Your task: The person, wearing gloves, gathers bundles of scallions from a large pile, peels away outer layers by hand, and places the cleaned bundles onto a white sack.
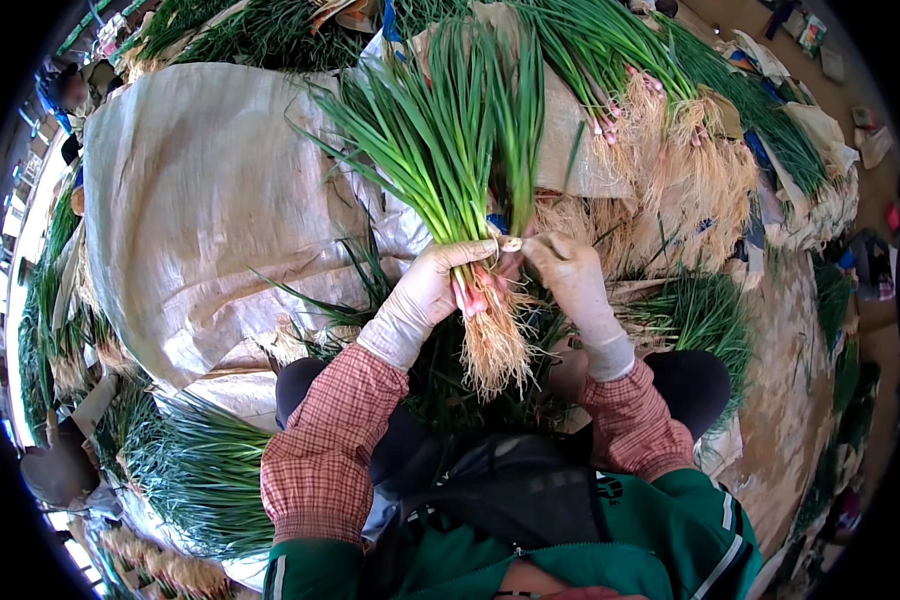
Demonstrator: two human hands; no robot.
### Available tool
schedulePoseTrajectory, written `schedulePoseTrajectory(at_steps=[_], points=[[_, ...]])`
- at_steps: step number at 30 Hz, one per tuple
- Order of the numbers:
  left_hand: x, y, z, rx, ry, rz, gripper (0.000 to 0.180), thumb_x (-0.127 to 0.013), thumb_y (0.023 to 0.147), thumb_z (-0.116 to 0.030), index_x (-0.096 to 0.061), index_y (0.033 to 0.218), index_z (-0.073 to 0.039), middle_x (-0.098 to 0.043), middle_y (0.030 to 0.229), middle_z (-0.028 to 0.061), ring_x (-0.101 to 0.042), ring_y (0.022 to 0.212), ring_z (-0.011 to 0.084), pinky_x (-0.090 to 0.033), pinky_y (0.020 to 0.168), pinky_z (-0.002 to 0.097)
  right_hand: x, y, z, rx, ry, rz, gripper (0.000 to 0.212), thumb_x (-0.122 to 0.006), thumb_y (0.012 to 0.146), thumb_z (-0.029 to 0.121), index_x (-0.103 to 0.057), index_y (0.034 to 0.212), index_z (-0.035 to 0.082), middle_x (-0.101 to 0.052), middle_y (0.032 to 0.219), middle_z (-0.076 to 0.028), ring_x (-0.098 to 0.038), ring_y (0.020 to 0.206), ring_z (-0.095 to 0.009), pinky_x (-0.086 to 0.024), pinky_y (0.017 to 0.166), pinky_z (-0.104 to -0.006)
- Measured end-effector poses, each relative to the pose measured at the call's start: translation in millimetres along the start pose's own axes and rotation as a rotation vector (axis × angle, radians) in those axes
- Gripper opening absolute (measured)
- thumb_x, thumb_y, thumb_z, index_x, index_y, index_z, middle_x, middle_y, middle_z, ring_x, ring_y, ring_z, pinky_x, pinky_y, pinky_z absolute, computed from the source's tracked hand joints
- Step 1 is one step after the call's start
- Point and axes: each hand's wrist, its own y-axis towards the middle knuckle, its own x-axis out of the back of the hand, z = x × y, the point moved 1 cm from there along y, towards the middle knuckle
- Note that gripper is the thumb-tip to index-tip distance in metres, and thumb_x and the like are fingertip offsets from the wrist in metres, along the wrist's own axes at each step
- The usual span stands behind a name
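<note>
My left hand (438,285), in a pale glove, is wrapped round a bunch of green onions (440,150) at the base of its stems. The long green leaves fan out away from me. Pinkish bulbs and a tangle of straw-coloured roots (497,345) hang below the grip, toward my lap. Close beside the left thumb, my gloved right hand (567,268) has its fingers pinched together at the bunch's right side. What lies between those fingers is too small to make out. Some leaves and stems on the bunch's right side are partly hidden behind the hands.
A large beige sheet (220,210) covers a mound at the left. More rooted green onions (620,70) lie at the far right on sacking. Leafy heaps (195,470) flank my knees at lower left and right (705,320). Another person (95,75) is at the far left.
</note>
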Motion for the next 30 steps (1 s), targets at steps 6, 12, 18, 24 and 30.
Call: schedulePoseTrajectory(at_steps=[6,12,18,24,30], points=[[-6.5,4.3,7.9,0.077,-0.039,-0.033,0.03,-0.06,0.086,-0.011,-0.059,0.11,0.007,-0.066,0.096,0.0196,-0.068,0.085,0.0296,-0.058,0.064,0.0337,-18.7,25.8,-31.6,0.11,0.17,-0.088,0.019,-0.06,0.09,0.018,-0.064,0.089,-0.001,-0.059,0.071,-0.005,-0.056,0.059,-0.013,-0.046,0.057,-0.0262],[-3.3,1.8,13.3,-0.003,0.05,-0.035,0.027,-0.064,0.086,-0.015,-0.056,0.107,0.001,-0.066,0.094,0.0181,-0.068,0.074,0.0263,-0.057,0.056,0.032,-41.6,18.4,-56.9,-0.363,1.489,0.077,0.02,-0.051,0.095,0.017,-0.053,0.106,0.0,-0.059,0.086,-0.009,-0.056,0.074,-0.017,-0.047,0.068,-0.03],[-15.2,-16.8,10.9,-0.111,-0.329,-0.065,0.023,-0.063,0.087,-0.015,-0.055,0.105,-0.003,-0.065,0.093,0.0175,-0.066,0.069,0.0267,-0.057,0.058,0.0344,-45.7,15.6,20.3,-0.406,1.381,0.169,0.029,-0.034,0.102,0.018,-0.049,0.118,-0.001,-0.059,0.099,-0.009,-0.058,0.087,-0.02,-0.046,0.085,-0.034],[6.8,-16.7,9.6,-0.177,-0.296,0.194,0.027,-0.062,0.085,-0.018,-0.057,0.105,0.0,-0.065,0.086,0.0199,-0.065,0.067,0.0284,-0.056,0.058,0.0329,-66.9,6.2,28.2,-0.4,1.442,0.239,0.019,-0.046,0.099,0.019,-0.053,0.107,0.003,-0.06,0.092,-0.005,-0.062,0.08,-0.014,-0.052,0.066,-0.0249],[-12.8,-39.0,0.6,-0.103,-0.499,0.287,0.027,-0.06,0.086,-0.015,-0.047,0.107,-0.003,-0.054,0.083,0.0052,-0.055,0.093,0.0297,-0.049,0.081,0.045,-77.3,-15.6,1.4,-0.273,0.931,0.444,0.012,-0.053,0.092,0.009,-0.064,0.093,0.002,-0.061,0.077,-0.001,-0.059,0.069,-0.01,-0.048,0.063,-0.0263]])
